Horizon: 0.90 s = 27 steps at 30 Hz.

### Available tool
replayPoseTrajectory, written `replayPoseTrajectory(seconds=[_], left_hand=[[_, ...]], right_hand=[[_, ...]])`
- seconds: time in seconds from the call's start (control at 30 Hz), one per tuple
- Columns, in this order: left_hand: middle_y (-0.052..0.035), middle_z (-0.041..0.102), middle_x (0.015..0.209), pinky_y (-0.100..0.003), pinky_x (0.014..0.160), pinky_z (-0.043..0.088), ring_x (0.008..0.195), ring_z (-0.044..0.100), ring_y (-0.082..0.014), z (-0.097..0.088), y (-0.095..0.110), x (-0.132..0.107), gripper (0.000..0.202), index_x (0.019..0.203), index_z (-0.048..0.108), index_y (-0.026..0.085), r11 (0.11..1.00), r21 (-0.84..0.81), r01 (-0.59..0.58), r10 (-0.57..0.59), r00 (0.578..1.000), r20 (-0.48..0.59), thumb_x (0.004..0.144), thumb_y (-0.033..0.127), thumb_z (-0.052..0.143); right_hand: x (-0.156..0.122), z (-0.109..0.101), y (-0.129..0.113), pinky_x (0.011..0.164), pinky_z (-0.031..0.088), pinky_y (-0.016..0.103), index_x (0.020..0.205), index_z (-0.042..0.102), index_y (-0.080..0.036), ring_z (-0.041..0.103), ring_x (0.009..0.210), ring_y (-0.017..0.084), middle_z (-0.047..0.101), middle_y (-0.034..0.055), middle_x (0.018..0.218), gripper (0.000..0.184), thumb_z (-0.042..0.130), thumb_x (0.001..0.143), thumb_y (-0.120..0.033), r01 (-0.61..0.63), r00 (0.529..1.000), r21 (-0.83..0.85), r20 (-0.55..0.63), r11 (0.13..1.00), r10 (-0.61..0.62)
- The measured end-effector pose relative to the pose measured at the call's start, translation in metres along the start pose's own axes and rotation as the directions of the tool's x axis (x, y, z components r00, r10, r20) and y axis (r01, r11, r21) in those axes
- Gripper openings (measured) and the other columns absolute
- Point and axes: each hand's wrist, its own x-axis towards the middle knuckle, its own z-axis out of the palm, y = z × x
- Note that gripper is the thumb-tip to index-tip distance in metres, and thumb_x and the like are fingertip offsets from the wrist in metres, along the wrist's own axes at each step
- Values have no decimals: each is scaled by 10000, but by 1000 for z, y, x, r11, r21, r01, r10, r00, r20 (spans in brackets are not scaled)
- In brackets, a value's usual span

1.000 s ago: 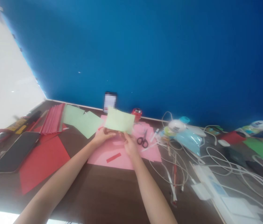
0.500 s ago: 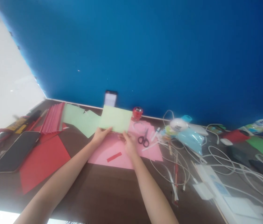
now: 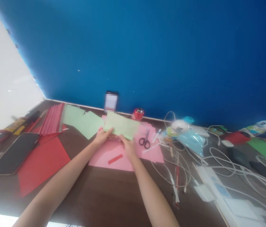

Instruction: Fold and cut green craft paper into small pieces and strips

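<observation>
A pale green sheet of paper (image 3: 122, 125) is held by its near edge between my two hands, tilted above pink paper (image 3: 104, 157). My left hand (image 3: 103, 137) pinches the near left part, thumb on top. My right hand (image 3: 127, 145) grips the near edge further right, its fingers partly under the sheet. A small red strip (image 3: 115, 159) lies on the pink paper just in front of my hands. Black-handled scissors (image 3: 144, 142) rest on the pink paper to the right of my right hand.
Left are a red sheet (image 3: 45, 164), a dark phone (image 3: 14, 154), pleated pink paper (image 3: 52, 119) and green paper pieces (image 3: 85, 124). A red tape dispenser (image 3: 138, 113) stands behind. White cables (image 3: 236, 170) and a power strip (image 3: 214, 183) spread right. The blue wall (image 3: 147, 56) bounds the back.
The green sheet has tipped lower, now showing a flatter, narrower face, and its right side has shifted right. My right hand has moved slightly left along the near edge.
</observation>
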Motion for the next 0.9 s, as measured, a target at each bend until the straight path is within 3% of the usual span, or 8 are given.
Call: replayPoseTrajectory(seconds=[0.07, 0.17, 0.27, 0.33, 0.43, 0.53, 0.67, 0.9], left_hand=[[-119, 689, 676, -394, 745, 514, 729, 660, -247, 1, 1, 2, 357, 760, 628, 89, 996, -77, 41, -38, 998, 48, 697, 439, 601], [-110, 691, 693, -387, 759, 511, 765, 658, -240, 2, 2, 6, 287, 789, 615, 98, 988, -155, 24, -21, 1000, 23, 720, 375, 592], [-144, 686, 698, -377, 740, 517, 749, 661, -243, 0, 2, 8, 376, 810, 606, 78, 984, -166, 67, -66, 998, 15, 734, 444, 561], [-153, 685, 706, -373, 729, 519, 739, 661, -247, -2, 1, 7, 423, 819, 611, 70, 990, -118, 71, -67, 997, 42, 701, 476, 587], [-119, 694, 738, -365, 749, 510, 757, 658, -245, -5, 0, 3, 389, 842, 629, 91, 999, 31, -20, 18, 999, 50, 617, 402, 690], [-108, 696, 750, -358, 759, 499, 762, 654, -241, -4, 3, -3, 340, 799, 654, 105, 980, 175, -98, 95, 995, 29, 616, 390, 688], [-103, 697, 781, -334, 772, 481, 776, 648, -229, -1, 7, -9, 278, 740, 675, 123, 945, 289, -157, 149, 988, 48, 650, 386, 657], [-95, 700, 766, -340, 796, 471, 783, 647, -233, -2, 9, -9, 248, 708, 690, 130, 944, 297, -140, 117, 989, 93, 651, 369, 655]], right_hand=[[0, -3, -2, 436, 375, 226, 539, 573, -155, 462, 429, 93, 534, -27, 456, 197, 634, 636, -315, 16, 1000, -4, 15, 1000, -16], [0, -6, -6, 413, 347, 212, 517, 557, -171, 432, 423, 88, 490, -41, 419, 179, 583, 657, -280, 45, 999, -38, 28, 998, -44], [1, -5, -5, 402, 347, 208, 531, 563, -165, 446, 420, 87, 506, -36, 436, 179, 603, 641, -300, 11, 1000, -12, 19, 1000, -10], [2, -3, -3, 389, 346, 207, 573, 587, -148, 461, 411, 87, 537, -23, 467, 198, 642, 615, -333, -49, 999, 47, -14, 998, 50], [4, -1, 1, 378, 350, 204, 618, 608, -135, 474, 411, 87, 574, -7, 512, 226, 693, 569, -339, -92, 994, 122, -53, 988, 99], [4, 0, 3, 403, 377, 208, 612, 613, -141, 486, 427, 87, 585, -8, 530, 213, 704, 564, -328, -81, 997, 149, 31, 986, 77], [2, -3, 7, 476, 413, 222, 535, 598, -149, 508, 453, 97, 570, -16, 480, 208, 681, 601, -328, -47, 992, 54, 121, 997, 40], [6, -8, 17, 468, 420, 220, 467, 582, -158, 514, 420, 103, 571, -13, 437, 234, 624, 621, -330, -72, 993, -161, 82, 984, 86]])
